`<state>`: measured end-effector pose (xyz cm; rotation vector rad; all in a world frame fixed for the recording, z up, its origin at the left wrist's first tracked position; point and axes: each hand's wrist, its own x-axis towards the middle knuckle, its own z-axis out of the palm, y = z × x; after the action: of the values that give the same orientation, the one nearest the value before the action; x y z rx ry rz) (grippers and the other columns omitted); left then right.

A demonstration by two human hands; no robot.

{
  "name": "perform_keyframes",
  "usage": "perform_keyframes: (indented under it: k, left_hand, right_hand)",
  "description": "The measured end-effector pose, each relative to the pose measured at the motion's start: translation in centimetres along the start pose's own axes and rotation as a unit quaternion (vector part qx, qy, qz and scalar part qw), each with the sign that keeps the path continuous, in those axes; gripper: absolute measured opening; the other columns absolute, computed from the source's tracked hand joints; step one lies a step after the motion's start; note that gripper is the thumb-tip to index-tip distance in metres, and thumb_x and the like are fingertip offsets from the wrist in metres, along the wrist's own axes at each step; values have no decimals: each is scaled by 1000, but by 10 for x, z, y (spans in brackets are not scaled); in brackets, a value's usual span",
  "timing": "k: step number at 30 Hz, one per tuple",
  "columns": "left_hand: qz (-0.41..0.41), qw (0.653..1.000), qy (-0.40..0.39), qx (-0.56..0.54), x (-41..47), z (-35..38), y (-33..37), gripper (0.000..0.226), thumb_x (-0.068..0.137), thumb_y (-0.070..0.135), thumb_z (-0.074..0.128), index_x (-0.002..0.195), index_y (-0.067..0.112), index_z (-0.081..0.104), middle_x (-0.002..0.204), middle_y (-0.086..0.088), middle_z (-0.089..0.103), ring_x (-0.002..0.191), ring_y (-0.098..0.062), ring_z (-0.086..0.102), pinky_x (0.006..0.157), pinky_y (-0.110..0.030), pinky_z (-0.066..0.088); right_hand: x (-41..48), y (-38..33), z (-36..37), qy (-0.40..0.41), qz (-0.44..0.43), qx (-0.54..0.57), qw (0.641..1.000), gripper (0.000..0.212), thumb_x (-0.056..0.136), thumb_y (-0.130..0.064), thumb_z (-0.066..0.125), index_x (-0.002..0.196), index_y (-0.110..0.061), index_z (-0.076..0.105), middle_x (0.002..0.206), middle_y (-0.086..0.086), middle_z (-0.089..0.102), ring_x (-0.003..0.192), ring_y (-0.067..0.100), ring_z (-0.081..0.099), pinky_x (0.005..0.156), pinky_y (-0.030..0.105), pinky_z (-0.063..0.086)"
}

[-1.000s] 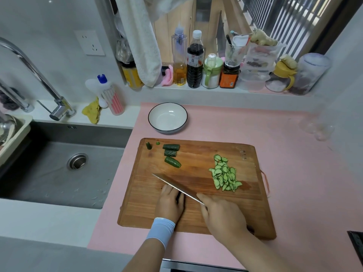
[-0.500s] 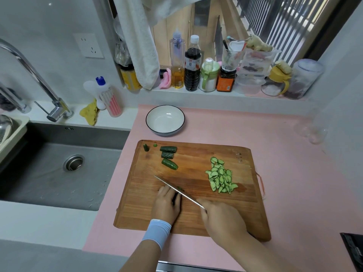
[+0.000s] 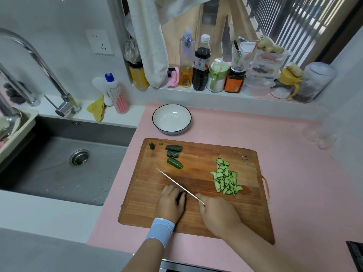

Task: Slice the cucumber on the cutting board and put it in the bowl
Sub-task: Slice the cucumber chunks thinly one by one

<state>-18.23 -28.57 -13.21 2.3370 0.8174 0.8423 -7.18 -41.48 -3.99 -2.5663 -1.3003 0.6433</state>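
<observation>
Pressing down on a cucumber piece (image 3: pixel 182 194) near the front of the cutting board (image 3: pixel 247 213), the left hand (image 3: pixel 171 206) is curling its fingers over it, so only a dark sliver is showing beside the knuckles. The right hand (image 3: pixel 219 216) is gripping the knife (image 3: pixel 176 183), its fingers wrapped round the handle, which is hidden under the hand. The blade is slanting away to the upper left and lying right against the left fingers, over the piece. A heap of thin pale slices (image 3: pixel 225 180) is sitting on the right half of the board, apart from both hands. Three dark chunks (image 3: pixel 173 154) are lying near the far left corner. The white bowl (image 3: pixel 171 131) is standing on the pink counter (image 3: pixel 255 130) just beyond the board.
</observation>
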Motion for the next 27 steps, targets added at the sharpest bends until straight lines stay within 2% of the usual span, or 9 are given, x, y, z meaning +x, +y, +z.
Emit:
perform_keyframes:
  k: [4, 6, 8, 12, 18, 22, 27]
  left_hand:
    - [4, 1000, 4, -2, 1, -1, 1, 10, 84, 12, 62, 91, 10, 69, 87, -2, 65, 83, -16, 52, 84, -22, 44]
    - [-5, 1000, -4, -2, 0, -1, 0, 16, 79, 4, 70, 94, 11, 69, 89, -2, 65, 84, -17, 53, 84, -21, 43]
    - [-15, 1000, -13, -2, 0, -1, -1, 21, 76, 1, 73, 94, 11, 69, 90, -2, 66, 84, -20, 56, 84, -21, 45]
    - [-23, 1000, -16, -1, -1, 0, -1, 22, 74, 0, 75, 93, 10, 70, 91, -4, 67, 87, -24, 61, 85, -23, 47]
    - [-25, 1000, -13, 2, 0, 1, 0, 22, 73, 0, 77, 92, 10, 71, 90, -2, 67, 86, -22, 59, 85, -17, 43]
    - [-30, 1000, -11, -3, 0, 1, 1, 22, 75, 2, 76, 94, 11, 71, 91, -1, 66, 86, -19, 56, 88, -18, 42]
    - [-32, 999, -19, 0, -2, 0, 0, 18, 80, 6, 71, 97, 10, 70, 96, -3, 62, 92, -20, 55, 88, -24, 45]
  right_hand:
    - [-4, -1, 3, 10, -5, -16, 1000, 43, 104, -38, 38, 147, -42, 46, 105, 0, 73, 96, 23, 67, 73, 32, 47]
    - [-10, -1, 4, 16, -3, -22, 1000, 44, 105, -40, 37, 148, -43, 43, 105, -1, 73, 96, 23, 67, 76, 34, 50]
    - [-16, 0, 3, 23, -10, -21, 999, 44, 105, -41, 36, 149, -43, 42, 102, -2, 73, 92, 22, 67, 74, 34, 49]
    - [-28, 4, -3, 28, -19, -8, 999, 42, 106, -39, 36, 146, -44, 44, 98, -3, 73, 87, 21, 67, 64, 30, 38]
    - [-27, 11, -3, 19, -17, -1, 1000, 41, 105, -40, 37, 144, -44, 48, 99, -5, 73, 88, 19, 67, 70, 32, 46]
    - [-16, 5, -2, 10, -11, 4, 1000, 41, 105, -37, 39, 145, -41, 49, 107, -2, 74, 97, 22, 67, 77, 32, 49]
    - [-6, -2, 0, -4, -8, -8, 1000, 40, 104, -35, 37, 142, -40, 51, 104, 1, 74, 96, 26, 67, 67, 30, 39]
